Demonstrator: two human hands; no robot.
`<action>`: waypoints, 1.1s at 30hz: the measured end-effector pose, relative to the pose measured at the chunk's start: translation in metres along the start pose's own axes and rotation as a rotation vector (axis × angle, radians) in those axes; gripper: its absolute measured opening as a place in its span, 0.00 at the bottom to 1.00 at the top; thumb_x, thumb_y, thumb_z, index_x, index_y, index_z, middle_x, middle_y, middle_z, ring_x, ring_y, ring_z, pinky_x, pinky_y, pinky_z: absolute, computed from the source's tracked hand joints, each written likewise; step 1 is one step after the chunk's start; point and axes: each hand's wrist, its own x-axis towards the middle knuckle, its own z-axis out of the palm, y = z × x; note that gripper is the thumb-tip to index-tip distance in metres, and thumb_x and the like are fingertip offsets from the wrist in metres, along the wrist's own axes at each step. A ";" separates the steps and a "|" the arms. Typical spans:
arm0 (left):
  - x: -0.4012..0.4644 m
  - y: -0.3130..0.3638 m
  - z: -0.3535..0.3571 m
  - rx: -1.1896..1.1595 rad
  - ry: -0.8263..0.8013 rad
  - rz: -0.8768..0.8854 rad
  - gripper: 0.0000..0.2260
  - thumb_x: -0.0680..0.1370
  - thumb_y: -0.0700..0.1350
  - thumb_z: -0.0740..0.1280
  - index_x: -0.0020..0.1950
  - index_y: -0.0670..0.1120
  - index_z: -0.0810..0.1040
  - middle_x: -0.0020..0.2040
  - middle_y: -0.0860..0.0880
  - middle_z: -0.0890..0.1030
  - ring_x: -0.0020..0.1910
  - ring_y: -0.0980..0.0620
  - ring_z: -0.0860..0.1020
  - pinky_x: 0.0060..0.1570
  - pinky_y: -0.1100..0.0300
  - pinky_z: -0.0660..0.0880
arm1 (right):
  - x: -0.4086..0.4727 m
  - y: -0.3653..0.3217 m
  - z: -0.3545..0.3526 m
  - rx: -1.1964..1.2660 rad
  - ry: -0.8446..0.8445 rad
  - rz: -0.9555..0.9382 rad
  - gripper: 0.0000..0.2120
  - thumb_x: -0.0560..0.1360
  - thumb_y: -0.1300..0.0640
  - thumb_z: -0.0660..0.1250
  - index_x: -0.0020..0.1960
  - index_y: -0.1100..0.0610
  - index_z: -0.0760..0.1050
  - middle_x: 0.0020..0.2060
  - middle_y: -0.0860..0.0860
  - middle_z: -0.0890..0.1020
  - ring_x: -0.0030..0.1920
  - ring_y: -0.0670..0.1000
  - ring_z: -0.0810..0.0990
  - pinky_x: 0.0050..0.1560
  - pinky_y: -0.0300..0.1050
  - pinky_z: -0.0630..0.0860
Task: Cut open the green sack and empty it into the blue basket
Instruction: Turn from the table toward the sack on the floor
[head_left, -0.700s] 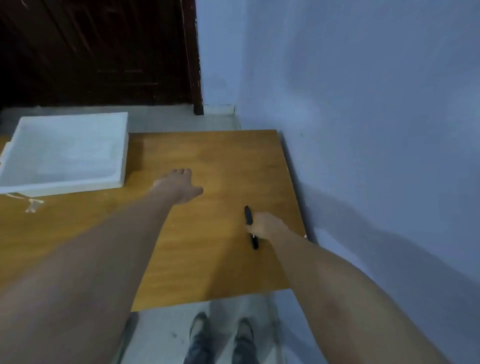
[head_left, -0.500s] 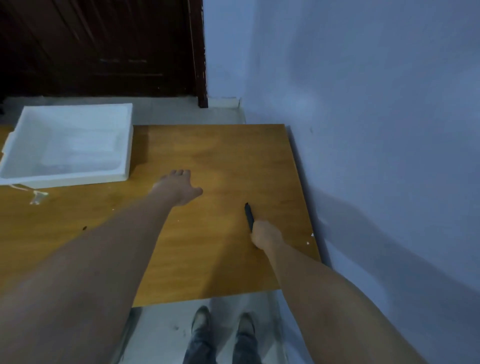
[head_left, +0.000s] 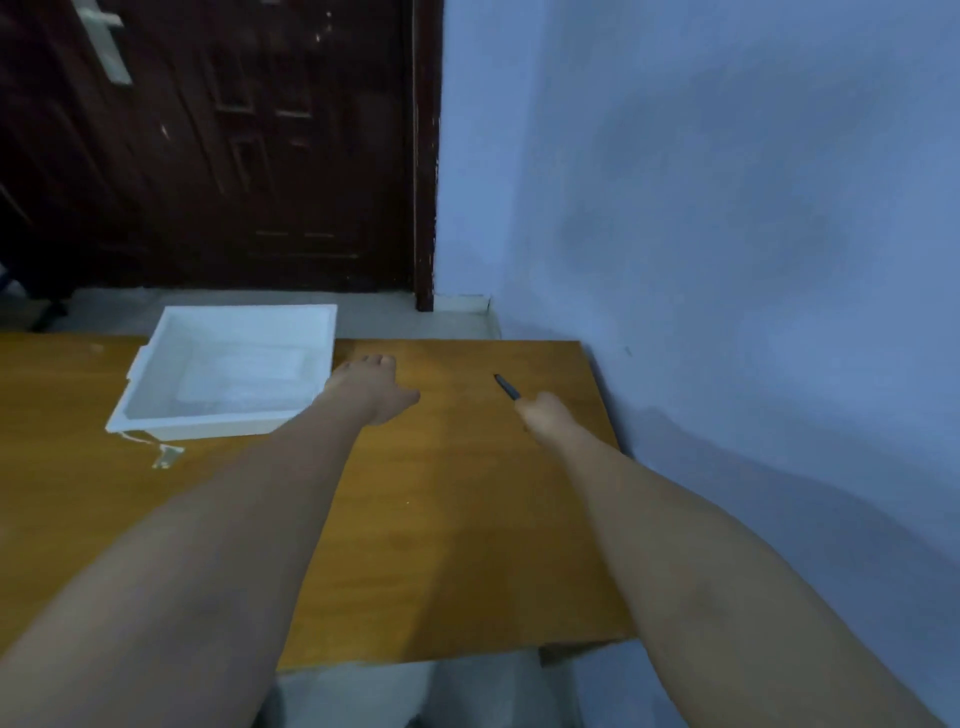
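My right hand (head_left: 545, 415) is closed around the handle of a dark knife (head_left: 507, 387), whose tip points away from me over the wooden table (head_left: 467, 519). Spread flat over the table, my left hand (head_left: 371, 387) holds nothing; it lies just right of a white basin (head_left: 228, 415). Neither the green sack nor the blue basket is in view.
A blue wall (head_left: 727, 260) runs along the table's right edge. A dark wooden door (head_left: 234, 145) stands behind the table. A small tag on a string (head_left: 166, 456) lies in front of the white basin. Grey floor shows below the table's near edge.
My right hand has closed on the knife and lifted it off the table. The view has tilted upward, showing more of the door. My left hand stays spread over the table.
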 end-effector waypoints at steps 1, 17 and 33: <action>-0.004 -0.008 -0.007 -0.019 0.041 0.005 0.32 0.78 0.58 0.57 0.76 0.43 0.54 0.76 0.43 0.59 0.74 0.44 0.59 0.71 0.49 0.60 | -0.003 -0.015 -0.003 0.039 0.026 -0.042 0.10 0.78 0.55 0.57 0.43 0.60 0.71 0.29 0.51 0.66 0.27 0.49 0.64 0.30 0.43 0.59; -0.175 -0.148 -0.035 -0.034 0.263 -0.257 0.30 0.77 0.59 0.55 0.74 0.43 0.58 0.73 0.43 0.64 0.73 0.44 0.61 0.70 0.49 0.60 | -0.133 -0.133 0.097 0.083 -0.244 -0.441 0.16 0.80 0.50 0.56 0.37 0.56 0.71 0.28 0.50 0.67 0.26 0.49 0.63 0.26 0.41 0.60; -0.339 -0.290 0.099 -0.074 -0.026 -0.569 0.30 0.79 0.58 0.54 0.76 0.44 0.53 0.77 0.44 0.57 0.76 0.45 0.56 0.74 0.49 0.56 | -0.236 -0.103 0.276 0.010 -0.589 -0.350 0.20 0.78 0.43 0.58 0.34 0.55 0.68 0.24 0.49 0.65 0.23 0.48 0.60 0.26 0.40 0.58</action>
